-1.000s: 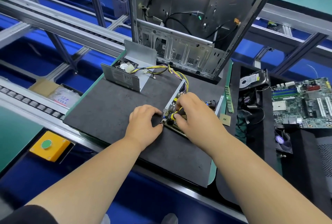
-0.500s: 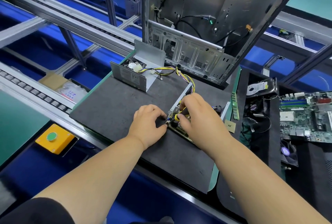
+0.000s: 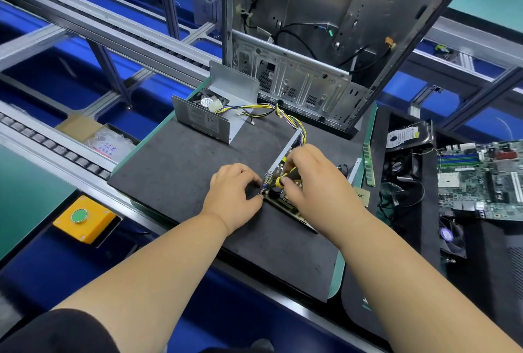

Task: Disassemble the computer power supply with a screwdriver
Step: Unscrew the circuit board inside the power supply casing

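Observation:
The opened power supply base [image 3: 285, 151] lies on the dark mat [image 3: 181, 165], its circuit board partly hidden under my hands. My right hand [image 3: 314, 180] grips a yellow-and-black screwdriver [image 3: 283, 180], tip down inside the near corner of the base. My left hand [image 3: 233, 191] presses its fingertips against the base's near left corner. The removed metal cover with its fan [image 3: 203, 114] stands further back on the mat. A yellow-and-black wire bundle [image 3: 271, 110] runs between cover and base.
An empty computer case [image 3: 305, 41] stands upright behind the mat. A RAM stick [image 3: 368, 165], a hard drive [image 3: 407, 134], a motherboard [image 3: 481, 177] and small fans lie to the right. A yellow box with a green button [image 3: 83, 218] sits at the left by the conveyor rollers.
Both hands stay on the power supply's near corner, with only slight finger shifts around the screwdriver. The camera view has drifted, so everything sits a little lower and further right in the frame.

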A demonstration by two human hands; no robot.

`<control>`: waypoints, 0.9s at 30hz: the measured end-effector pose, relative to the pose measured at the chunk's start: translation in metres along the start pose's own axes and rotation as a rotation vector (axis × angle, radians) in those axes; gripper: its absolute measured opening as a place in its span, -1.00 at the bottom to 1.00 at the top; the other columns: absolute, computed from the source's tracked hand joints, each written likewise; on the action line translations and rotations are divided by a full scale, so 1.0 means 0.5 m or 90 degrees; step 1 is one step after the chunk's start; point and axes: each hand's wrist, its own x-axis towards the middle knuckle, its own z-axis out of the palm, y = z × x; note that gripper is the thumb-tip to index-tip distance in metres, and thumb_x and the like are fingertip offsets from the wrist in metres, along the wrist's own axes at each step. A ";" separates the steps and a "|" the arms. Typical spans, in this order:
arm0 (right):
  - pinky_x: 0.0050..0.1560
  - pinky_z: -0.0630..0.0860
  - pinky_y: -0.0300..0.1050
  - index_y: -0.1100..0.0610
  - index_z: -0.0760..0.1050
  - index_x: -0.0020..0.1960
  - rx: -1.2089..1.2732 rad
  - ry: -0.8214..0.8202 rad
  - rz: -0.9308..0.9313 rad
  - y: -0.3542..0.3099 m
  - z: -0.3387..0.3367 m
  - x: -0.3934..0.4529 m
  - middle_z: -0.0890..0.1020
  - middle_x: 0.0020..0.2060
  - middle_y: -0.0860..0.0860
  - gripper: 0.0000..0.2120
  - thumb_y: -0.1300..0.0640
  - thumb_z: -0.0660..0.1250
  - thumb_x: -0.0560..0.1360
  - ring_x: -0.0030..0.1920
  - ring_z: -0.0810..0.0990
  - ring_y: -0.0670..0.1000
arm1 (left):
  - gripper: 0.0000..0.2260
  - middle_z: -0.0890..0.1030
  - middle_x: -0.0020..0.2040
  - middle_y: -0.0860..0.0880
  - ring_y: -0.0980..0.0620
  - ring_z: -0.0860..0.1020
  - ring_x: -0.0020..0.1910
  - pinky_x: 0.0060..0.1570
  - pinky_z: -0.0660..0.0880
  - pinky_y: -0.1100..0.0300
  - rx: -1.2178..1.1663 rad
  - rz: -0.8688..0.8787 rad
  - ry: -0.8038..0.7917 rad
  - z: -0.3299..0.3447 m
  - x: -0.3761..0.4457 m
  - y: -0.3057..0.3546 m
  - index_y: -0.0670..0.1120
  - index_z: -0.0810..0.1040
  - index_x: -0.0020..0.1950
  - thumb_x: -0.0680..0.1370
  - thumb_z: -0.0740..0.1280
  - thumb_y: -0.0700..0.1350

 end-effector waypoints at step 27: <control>-0.07 0.47 -0.12 0.03 0.40 -0.03 0.070 0.078 0.038 -0.004 -0.064 -0.033 0.42 -0.07 -0.15 -0.87 0.18 0.34 0.55 -0.08 0.54 -0.17 | -0.63 0.47 0.09 0.17 0.15 0.44 0.15 0.21 0.39 0.24 -0.187 0.034 0.045 -0.062 -0.038 0.029 0.11 0.45 0.17 0.44 0.46 -0.16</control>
